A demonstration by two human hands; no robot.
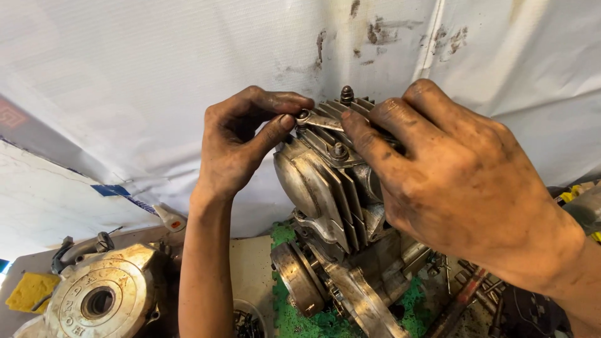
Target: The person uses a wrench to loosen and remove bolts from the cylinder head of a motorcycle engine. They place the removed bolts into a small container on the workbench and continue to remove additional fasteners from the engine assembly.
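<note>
Hiding wrench [322, 121] shaft: right hand [457, 181]

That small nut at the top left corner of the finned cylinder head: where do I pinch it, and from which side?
Pinch the nut across its outer faces, coming from the left. It stands proud at the corner of the cylinder head, open on that side, where the left hand already pinches at it. The right hand covers the fins opposite.

A repair workshop is shown. A finned engine [332, 188] is gripped by grease-blackened hands [250, 141], with a cover [103, 300] lower left, tools [463, 300] lower right and a stained sheet [156, 81] behind.
</note>
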